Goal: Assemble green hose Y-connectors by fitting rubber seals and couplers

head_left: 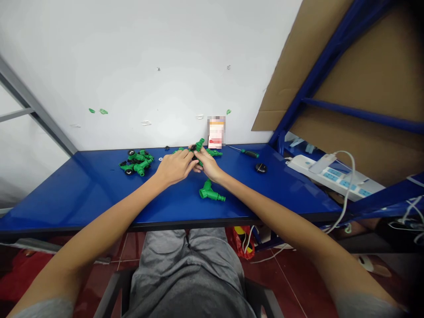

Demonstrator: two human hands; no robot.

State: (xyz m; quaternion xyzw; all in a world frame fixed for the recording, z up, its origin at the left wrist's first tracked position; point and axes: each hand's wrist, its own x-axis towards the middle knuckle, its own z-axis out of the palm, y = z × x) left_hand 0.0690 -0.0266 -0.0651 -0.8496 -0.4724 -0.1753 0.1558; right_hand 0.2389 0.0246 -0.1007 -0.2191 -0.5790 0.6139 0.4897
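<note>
Both my hands meet at the middle of the blue table point(82, 194). My left hand point(175, 167) and my right hand point(208, 165) are closed together on a green plastic fitting point(199, 147) with a black part, held just above the table. A second green fitting point(211, 191) lies on the table just in front of my right wrist. A pile of green fittings with black caps point(136, 162) sits to the left of my left hand.
A green-handled screwdriver point(247, 153) and a black cap point(260, 167) lie to the right. A small card point(216, 131) leans on the white wall. A white power strip point(331, 174) with cables sits on the blue shelf frame at right.
</note>
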